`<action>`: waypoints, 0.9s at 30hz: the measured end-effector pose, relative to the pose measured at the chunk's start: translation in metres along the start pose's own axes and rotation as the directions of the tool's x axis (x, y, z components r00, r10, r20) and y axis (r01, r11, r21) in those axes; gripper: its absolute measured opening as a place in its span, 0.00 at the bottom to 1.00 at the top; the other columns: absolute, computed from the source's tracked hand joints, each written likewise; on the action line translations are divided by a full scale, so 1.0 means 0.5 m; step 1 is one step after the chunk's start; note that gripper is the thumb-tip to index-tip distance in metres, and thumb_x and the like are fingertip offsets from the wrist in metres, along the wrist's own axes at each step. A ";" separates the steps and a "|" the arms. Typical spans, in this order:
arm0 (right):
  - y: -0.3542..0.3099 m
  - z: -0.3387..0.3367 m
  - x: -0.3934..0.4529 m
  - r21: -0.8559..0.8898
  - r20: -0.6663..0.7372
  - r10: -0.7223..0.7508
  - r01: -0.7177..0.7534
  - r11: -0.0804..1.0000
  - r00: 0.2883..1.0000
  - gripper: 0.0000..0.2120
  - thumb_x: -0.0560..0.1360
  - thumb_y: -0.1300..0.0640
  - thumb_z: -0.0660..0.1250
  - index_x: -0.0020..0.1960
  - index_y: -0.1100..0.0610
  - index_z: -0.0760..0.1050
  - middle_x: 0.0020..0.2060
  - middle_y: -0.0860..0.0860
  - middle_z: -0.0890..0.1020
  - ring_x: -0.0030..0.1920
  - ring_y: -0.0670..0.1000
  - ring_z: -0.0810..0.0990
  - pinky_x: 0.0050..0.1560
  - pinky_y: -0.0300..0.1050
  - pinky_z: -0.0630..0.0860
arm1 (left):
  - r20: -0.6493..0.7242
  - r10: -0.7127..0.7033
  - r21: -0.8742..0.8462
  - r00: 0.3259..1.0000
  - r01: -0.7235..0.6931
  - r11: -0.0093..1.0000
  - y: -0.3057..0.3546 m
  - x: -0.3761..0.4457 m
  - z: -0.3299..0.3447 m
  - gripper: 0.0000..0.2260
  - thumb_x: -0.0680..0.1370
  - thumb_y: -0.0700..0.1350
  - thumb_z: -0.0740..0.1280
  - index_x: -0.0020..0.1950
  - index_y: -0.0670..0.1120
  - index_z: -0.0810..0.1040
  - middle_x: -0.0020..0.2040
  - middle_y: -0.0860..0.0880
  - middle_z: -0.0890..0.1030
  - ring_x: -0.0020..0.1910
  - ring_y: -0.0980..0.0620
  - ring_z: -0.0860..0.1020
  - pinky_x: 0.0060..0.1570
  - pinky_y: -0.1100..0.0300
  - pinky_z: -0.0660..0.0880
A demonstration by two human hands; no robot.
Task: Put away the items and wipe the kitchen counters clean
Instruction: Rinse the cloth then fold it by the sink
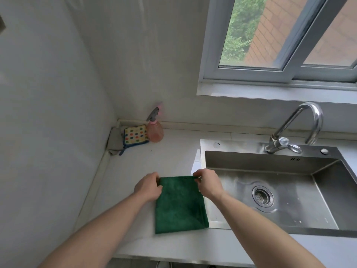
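Observation:
A folded dark green cloth lies on the white counter, just left of the sink. My left hand pinches the cloth's far left corner. My right hand pinches its far right corner. The cloth's near end lies flat on the counter, and its right edge overlaps the sink's rim.
In the far left corner stand a pink spray bottle, a dotted sponge and a grey cloth against the wall. The steel sink with a tap fills the right side, under a window.

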State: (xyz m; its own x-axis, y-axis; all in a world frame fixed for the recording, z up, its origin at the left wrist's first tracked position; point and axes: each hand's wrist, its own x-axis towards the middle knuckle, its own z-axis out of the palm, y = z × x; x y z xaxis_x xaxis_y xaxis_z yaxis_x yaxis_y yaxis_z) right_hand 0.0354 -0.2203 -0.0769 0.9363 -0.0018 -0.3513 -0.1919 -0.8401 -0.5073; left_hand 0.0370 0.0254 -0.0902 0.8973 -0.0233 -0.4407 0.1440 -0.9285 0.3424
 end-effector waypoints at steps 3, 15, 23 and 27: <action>0.011 0.029 0.012 -0.104 0.089 -0.017 0.026 0.994 0.996 0.24 0.80 0.59 0.67 0.75 0.52 0.70 0.73 0.49 0.73 0.72 0.54 0.71 0.71 0.49 0.68 | 0.046 -0.016 0.062 0.999 0.014 0.998 -0.016 0.025 0.030 0.21 0.77 0.53 0.69 0.67 0.50 0.69 0.64 0.48 0.73 0.60 0.46 0.76 0.58 0.50 0.77; 0.032 0.061 0.028 -0.149 0.103 0.003 0.012 0.989 0.995 0.14 0.76 0.61 0.63 0.60 0.51 0.77 0.53 0.49 0.75 0.57 0.54 0.74 0.51 0.46 0.75 | 0.130 0.031 0.186 0.991 -0.055 0.981 0.016 0.047 0.033 0.14 0.72 0.38 0.66 0.57 0.47 0.81 0.59 0.48 0.76 0.58 0.46 0.76 0.54 0.53 0.79; 0.043 0.009 -0.011 0.127 -0.018 -0.074 0.076 0.989 0.997 0.21 0.69 0.62 0.64 0.55 0.40 0.73 0.46 0.39 0.81 0.46 0.46 0.80 0.44 0.48 0.79 | -0.087 0.281 0.033 0.956 -0.279 0.960 0.017 -0.005 -0.021 0.08 0.75 0.42 0.65 0.52 0.52 0.74 0.52 0.54 0.74 0.50 0.51 0.75 0.51 0.55 0.76; 0.065 0.006 -0.058 -0.070 -0.057 -0.289 0.285 0.956 0.956 0.25 0.72 0.65 0.66 0.58 0.37 0.77 0.46 0.34 0.76 0.48 0.41 0.76 0.47 0.41 0.76 | -0.188 0.413 0.075 0.891 -0.406 0.911 0.008 -0.068 -0.016 0.10 0.75 0.40 0.68 0.50 0.53 0.74 0.50 0.57 0.74 0.51 0.56 0.71 0.46 0.61 0.72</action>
State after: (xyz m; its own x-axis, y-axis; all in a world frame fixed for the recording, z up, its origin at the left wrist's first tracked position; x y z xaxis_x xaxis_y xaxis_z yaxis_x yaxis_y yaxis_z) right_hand 0.0013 -0.2458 -0.0854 0.9671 0.2098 -0.1439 0.1037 -0.8415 -0.5302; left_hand 0.0104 0.0256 -0.0675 0.9376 -0.3343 -0.0955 -0.2645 -0.8642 0.4281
